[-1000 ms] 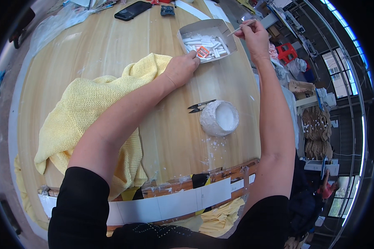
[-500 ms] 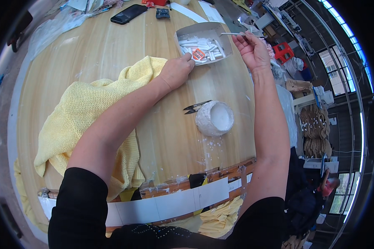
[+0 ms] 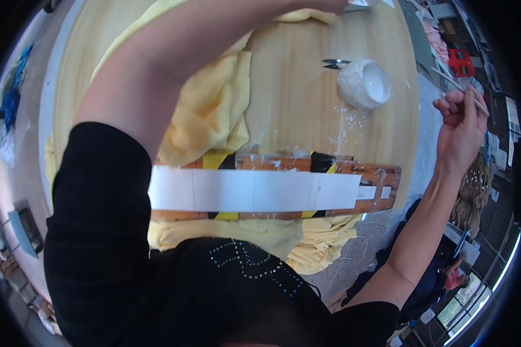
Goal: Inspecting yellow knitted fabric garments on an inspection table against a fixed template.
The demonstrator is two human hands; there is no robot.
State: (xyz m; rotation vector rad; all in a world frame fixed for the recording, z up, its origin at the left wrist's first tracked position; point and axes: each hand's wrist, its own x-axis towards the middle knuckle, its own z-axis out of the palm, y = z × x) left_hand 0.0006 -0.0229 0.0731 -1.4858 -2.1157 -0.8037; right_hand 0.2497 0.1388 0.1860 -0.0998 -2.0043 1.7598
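Note:
My right hand (image 3: 460,124) is raised past the table's right edge, its fingers closed round a thin white pencil-like stick (image 3: 447,79). The stick slants up and left from the grip. Only the edge of my left hand (image 3: 333,4) shows at the top rim, beside the corner of a pale box (image 3: 360,5); its fingers are mostly cut off. Under my left forearm lies a yellow knit garment (image 3: 208,110) in folds. A white-crusted jar (image 3: 356,85) with white contents stands on the table, black thread snips (image 3: 334,63) close behind it.
White crumbs are scattered in front of the jar. A wooden strip (image 3: 379,179) with white paper (image 3: 255,191) and black-yellow tape runs along the near table edge. More yellow knit fabric (image 3: 324,243) hangs below it. A red stool (image 3: 460,62) stands beyond the right side.
The view has shifted, so the box is nearly out of the picture. My right hand, still gripping the stick, has gone right and lower, off the table's side. My left hand now shows only partly.

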